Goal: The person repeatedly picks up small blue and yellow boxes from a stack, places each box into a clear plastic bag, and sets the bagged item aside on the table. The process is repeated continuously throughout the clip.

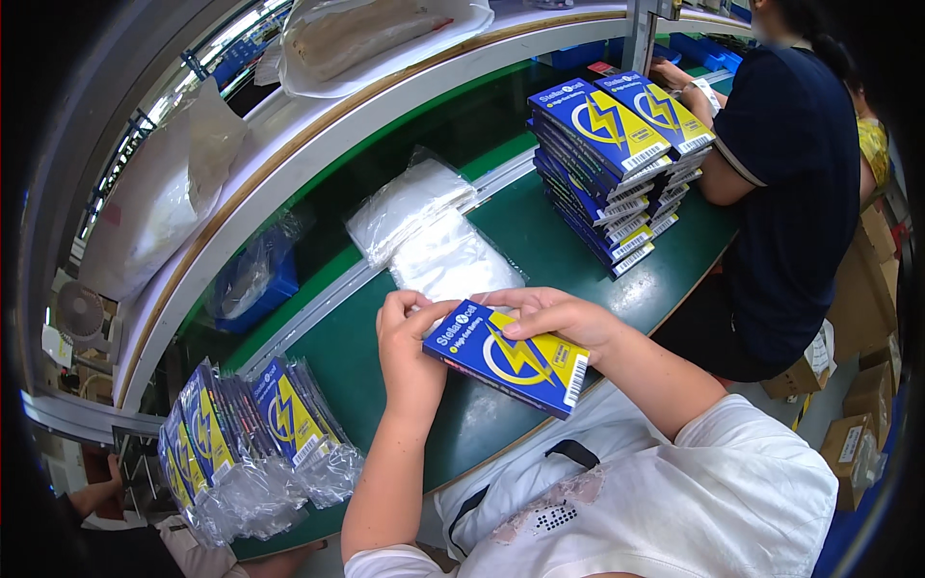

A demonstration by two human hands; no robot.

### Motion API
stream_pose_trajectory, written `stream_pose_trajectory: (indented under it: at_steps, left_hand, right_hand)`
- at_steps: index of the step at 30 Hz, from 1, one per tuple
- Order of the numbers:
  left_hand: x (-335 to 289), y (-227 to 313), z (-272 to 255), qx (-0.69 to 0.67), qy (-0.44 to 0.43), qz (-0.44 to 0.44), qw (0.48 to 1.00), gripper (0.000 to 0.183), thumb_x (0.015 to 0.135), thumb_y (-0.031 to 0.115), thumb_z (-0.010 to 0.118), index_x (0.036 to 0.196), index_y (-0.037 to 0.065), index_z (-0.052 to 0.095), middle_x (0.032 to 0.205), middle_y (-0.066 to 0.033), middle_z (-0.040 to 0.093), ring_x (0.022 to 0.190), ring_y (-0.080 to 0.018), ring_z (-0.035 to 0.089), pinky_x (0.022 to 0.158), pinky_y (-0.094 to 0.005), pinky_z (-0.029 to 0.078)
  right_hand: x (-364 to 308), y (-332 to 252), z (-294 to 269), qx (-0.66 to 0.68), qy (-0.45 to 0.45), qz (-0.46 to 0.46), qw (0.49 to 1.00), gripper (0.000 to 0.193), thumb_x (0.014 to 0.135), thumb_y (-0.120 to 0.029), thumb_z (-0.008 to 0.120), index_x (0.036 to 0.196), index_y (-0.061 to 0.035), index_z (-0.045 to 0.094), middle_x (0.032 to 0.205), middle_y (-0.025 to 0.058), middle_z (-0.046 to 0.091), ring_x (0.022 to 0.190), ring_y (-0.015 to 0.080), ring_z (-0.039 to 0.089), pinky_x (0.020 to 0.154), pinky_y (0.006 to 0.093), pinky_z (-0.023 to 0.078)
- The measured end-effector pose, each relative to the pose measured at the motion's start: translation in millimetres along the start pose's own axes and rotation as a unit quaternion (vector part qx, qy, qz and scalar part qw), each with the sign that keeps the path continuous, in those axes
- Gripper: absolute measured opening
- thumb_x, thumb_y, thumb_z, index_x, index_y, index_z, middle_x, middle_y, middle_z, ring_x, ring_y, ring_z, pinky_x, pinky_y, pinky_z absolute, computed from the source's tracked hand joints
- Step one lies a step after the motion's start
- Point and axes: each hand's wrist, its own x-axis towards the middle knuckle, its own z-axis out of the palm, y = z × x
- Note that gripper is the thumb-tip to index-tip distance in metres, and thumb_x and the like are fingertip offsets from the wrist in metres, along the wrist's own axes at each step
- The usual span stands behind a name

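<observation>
A flat blue-and-yellow battery box (513, 364) with a lightning bolt is held tilted in front of my chest. My right hand (568, 326) is closed on it, the thumb lying across its printed face. My left hand (409, 347) is at the box's left end, fingers curled; what they pinch is hidden. Just beyond my hands, clear plastic bags (448, 260) lie in a loose pile on the green table (385, 332).
Stacked battery boxes (597, 144) rise at the right, beside a co-worker in a dark shirt (795, 144). Bagged boxes (236, 433) stand at the left. A blue bin (260, 289) sits beyond the metal rail. Cartons (853, 453) are on the floor at right.
</observation>
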Motion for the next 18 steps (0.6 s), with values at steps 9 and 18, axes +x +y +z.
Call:
stream_pose_trajectory:
  at_steps: [9, 18]
  left_hand:
    - [-11, 4, -4, -0.173, -0.023, -0.212, 0.962, 0.014, 0.082, -0.003, 0.06, 0.093, -0.001, 0.068, 0.087, -0.0071, 0.063, 0.076, -0.0102, 0.06, 0.064, -0.0216, 0.049]
    - [-8, 15, 6, -0.221, 0.05, -0.2, 0.953, 0.024, 0.089, 0.006, 0.06, 0.11, -0.006, 0.062, 0.105, -0.0096, 0.06, 0.087, -0.0125, 0.06, 0.076, -0.0247, 0.05]
  right_hand:
    - [-8, 4, -3, -0.138, 0.168, -0.116, 0.969, 0.057, 0.083, -0.004, 0.064, 0.131, 0.0109, 0.036, 0.111, 0.0185, 0.062, 0.092, 0.0197, 0.066, 0.082, 0.0299, 0.053]
    - [-13, 8, 12, -0.157, 0.213, -0.148, 0.953, 0.038, 0.085, -0.005, 0.064, 0.118, 0.0082, 0.049, 0.104, 0.0152, 0.063, 0.085, 0.0156, 0.065, 0.072, 0.0257, 0.054]
